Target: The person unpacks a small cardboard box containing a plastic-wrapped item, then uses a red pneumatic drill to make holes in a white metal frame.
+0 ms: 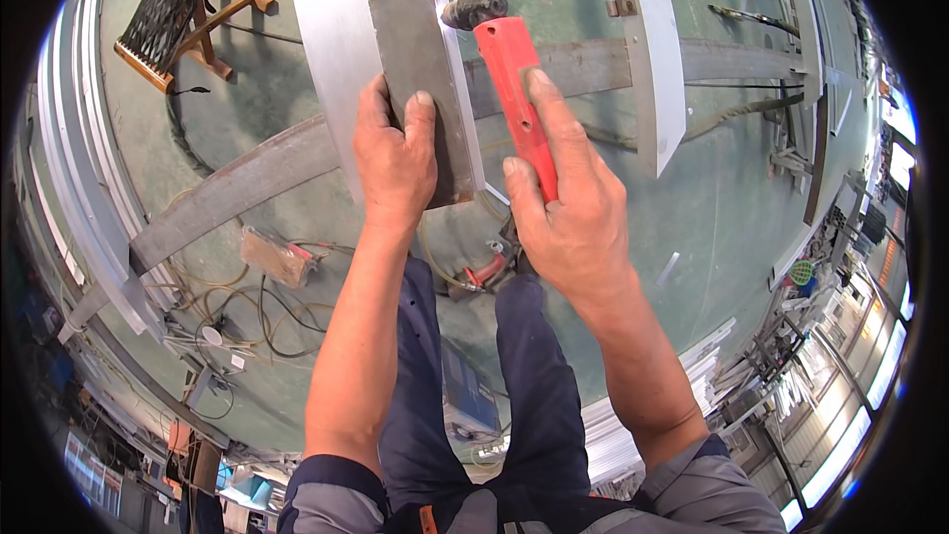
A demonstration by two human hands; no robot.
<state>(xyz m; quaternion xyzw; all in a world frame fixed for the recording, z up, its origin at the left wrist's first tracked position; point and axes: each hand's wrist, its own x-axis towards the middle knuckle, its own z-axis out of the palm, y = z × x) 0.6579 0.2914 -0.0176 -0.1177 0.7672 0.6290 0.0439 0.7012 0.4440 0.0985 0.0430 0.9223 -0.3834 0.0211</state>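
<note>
My left hand (pixel 397 153) grips a flat, dark grey rectangular metal plate (pixel 420 69), its thumb on the face and its fingers at the left edge. The plate lies along a long silver metal profile (pixel 336 10) and covers part of it. In my right hand (pixel 578 208) is a red-handled tool (pixel 509 74), fingers wrapped round the handle. Its short, dark, rounded head (pixel 474 10) lies crosswise at the far end, just right of the plate's upper edge. A small bluish glow shows beside that head. The tool's exact kind I cannot make out.
A grey crossbar (pixel 237 188) runs beneath the profile. A second silver profile (pixel 652 59) with hinge-like brackets is at the right. A wooden folding stool (pixel 173 25) stands at upper left. Hoses, a brown block (pixel 277 257) and another red-handled tool (pixel 484 270) lie on the floor.
</note>
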